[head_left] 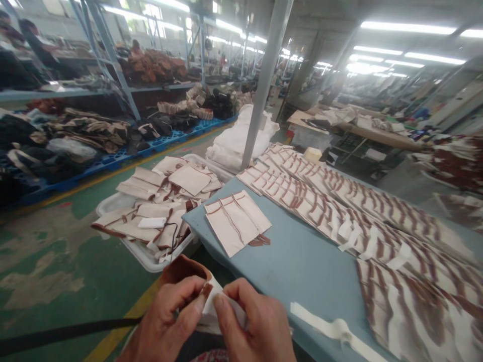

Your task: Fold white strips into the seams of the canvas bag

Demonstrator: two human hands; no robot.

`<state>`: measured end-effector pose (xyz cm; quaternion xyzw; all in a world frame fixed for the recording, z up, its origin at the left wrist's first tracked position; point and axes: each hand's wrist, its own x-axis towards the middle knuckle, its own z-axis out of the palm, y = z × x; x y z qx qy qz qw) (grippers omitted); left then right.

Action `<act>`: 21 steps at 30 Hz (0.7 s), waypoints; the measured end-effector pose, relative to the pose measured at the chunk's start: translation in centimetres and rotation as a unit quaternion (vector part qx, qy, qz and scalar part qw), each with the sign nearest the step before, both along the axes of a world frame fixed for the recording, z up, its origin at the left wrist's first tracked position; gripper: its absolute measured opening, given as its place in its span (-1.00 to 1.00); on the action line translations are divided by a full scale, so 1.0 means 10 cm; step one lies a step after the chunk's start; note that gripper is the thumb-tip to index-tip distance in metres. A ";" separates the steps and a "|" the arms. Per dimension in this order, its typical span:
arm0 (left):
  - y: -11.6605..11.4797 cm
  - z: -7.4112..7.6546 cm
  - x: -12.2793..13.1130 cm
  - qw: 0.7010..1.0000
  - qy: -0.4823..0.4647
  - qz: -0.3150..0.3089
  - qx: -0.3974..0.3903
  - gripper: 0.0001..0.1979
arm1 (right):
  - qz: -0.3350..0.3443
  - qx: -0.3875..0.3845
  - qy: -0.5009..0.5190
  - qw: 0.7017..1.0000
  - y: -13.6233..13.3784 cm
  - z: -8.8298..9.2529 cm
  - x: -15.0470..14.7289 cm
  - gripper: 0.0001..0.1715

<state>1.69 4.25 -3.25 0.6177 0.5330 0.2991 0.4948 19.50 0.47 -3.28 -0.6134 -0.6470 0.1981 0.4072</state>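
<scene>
The piece [212, 300], a white fold with a brown backing, is at the bottom centre of the frame, just off the near edge of the worktop [302, 261]. The left hand [166, 327] and right hand [256, 327] meet on it. The fingers [188, 301] of both are clamped on the white edge, thumbs almost touching. Right of the hands a white strip [332, 328] lies on the worktop. Above them sits a small stack [236, 221] of panels, and long rows [339, 211] run toward the right edge. A tray [151, 216] of panels stands at left centre. The pinch looks shallow, so a slipping thumb could let the fold open, or drop the piece past the worktop edge.
</scene>
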 end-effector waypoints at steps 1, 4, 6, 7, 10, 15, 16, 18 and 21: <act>0.00 -0.01 -0.01 1.000 0.004 -0.010 -0.002 -0.62 | -0.005 -0.001 -0.002 1.000 0.01 0.00 0.00 -0.64; 0.01 -0.01 -0.03 1.000 0.014 -0.027 -0.009 -0.62 | -0.015 0.003 -0.008 1.000 0.02 -0.01 0.00 -0.66; -0.01 0.02 0.00 1.000 0.017 0.006 -0.011 -0.63 | -0.021 0.006 -0.013 1.000 0.02 -0.02 -0.01 -0.66; -0.02 0.04 0.02 0.999 0.018 0.031 -0.009 -0.64 | -0.023 0.006 -0.016 1.000 0.03 -0.02 -0.01 -0.66; -0.04 0.08 0.07 0.998 0.013 0.068 -0.001 -0.64 | -0.028 0.007 -0.021 0.999 0.05 -0.01 -0.02 -0.64; 0.00 0.03 0.04 0.999 -0.006 0.052 0.011 -0.61 | -0.045 0.003 -0.017 0.999 0.09 0.00 -0.03 -0.60; 0.00 -0.01 0.03 0.999 -0.008 0.039 0.008 -0.61 | -0.049 0.003 -0.018 0.999 0.09 -0.01 -0.04 -0.60; 0.01 -0.09 0.00 1.000 -0.011 0.013 0.003 -0.60 | -0.059 0.012 -0.020 0.998 0.10 -0.04 -0.06 -0.61; 0.01 -0.20 -0.03 1.000 -0.001 0.012 0.019 -0.62 | -0.074 0.032 -0.011 0.997 0.11 -0.11 -0.10 -0.62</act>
